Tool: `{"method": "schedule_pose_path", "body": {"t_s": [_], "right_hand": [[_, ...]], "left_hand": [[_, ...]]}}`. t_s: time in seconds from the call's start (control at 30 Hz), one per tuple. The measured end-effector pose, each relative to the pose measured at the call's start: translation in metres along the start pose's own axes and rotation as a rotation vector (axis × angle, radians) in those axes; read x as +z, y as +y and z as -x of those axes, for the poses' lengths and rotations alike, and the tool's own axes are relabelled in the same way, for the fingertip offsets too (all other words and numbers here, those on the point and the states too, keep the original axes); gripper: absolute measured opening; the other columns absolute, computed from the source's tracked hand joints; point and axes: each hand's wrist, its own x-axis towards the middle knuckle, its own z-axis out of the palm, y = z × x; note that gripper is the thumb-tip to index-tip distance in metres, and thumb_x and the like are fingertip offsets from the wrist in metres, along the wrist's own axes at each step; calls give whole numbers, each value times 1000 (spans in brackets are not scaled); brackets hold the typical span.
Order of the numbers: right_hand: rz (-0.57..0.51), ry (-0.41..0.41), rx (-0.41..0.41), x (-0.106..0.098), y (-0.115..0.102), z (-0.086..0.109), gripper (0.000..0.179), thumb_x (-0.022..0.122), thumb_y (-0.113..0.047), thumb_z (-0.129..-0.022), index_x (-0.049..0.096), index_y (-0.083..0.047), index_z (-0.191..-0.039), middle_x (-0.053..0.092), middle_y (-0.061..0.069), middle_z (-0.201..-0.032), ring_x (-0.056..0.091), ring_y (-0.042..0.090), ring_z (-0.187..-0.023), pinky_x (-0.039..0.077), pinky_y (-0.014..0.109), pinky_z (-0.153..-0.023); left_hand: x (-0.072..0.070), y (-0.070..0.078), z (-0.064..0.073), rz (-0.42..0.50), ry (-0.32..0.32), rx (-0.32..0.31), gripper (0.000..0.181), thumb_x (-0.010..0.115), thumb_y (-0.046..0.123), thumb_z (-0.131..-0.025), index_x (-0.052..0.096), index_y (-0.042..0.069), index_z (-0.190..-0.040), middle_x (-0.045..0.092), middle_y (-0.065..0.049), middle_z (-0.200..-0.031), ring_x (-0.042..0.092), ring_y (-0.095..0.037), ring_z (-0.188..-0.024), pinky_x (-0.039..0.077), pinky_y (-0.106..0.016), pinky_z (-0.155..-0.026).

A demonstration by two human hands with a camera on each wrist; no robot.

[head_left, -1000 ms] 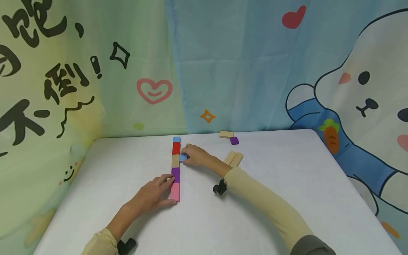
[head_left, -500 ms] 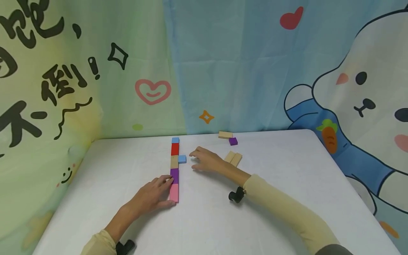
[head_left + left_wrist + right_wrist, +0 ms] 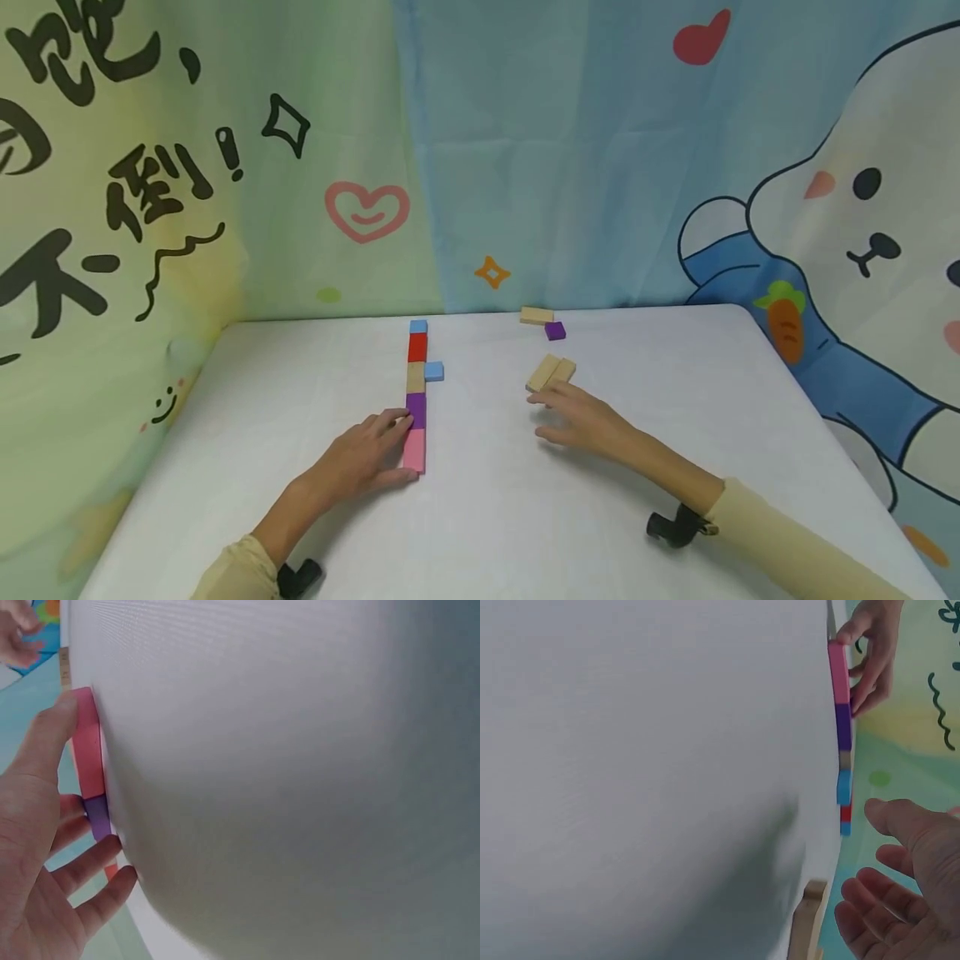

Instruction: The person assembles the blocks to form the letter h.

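A straight row of blocks runs away from me: a pink block (image 3: 415, 454), a purple block (image 3: 418, 410), a plain wooden block (image 3: 416, 377), a red block (image 3: 417, 347) and a light-blue block (image 3: 418, 326) at the far end. Another light-blue block (image 3: 434, 372) sticks out to the right beside the wooden one. My left hand (image 3: 356, 458) steadies the near end, thumb at the pink block's end and fingertips along the purple one. My right hand (image 3: 588, 423), fingers loosely spread and holding nothing, hovers just on the near side of two slanted wooden blocks (image 3: 543, 372).
At the table's back edge lie another wooden block (image 3: 536, 316) and a small purple block (image 3: 555, 332). A printed curtain (image 3: 555, 167) hangs right behind the white table (image 3: 480, 525). Black wrist cameras (image 3: 675, 527) sit on both wrists.
My right hand has let go of the light-blue block beside the row and moved right and nearer to me, to the two slanted wooden blocks. The left hand has stayed put.
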Motion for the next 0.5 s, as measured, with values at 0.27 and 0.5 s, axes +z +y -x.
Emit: {"method": "schedule_pose_path", "body": {"t_s": [0.27,0.5], "right_hand": [[-40,67,62,-7,29,15,38,73,-23,-86,63,-10,-121,61,7,-112,62,21,-100,54,35,-81],[-91,154,72,-15,43,3,40,71,-17,-88,63,-6,-125,61,13,-112,61,27,-99,55,37,-77]], "left_hand": [[-2,0,-1,-12,-17,-13,79,67,56,-83,48,7,-142,51,-11,-139,58,-28,-118,54,-45,-94],[0,1,-3,20,-42,-26,80,67,56,-84,47,8,-144,49,-11,-141,57,-29,-121,53,-46,-96]]}}
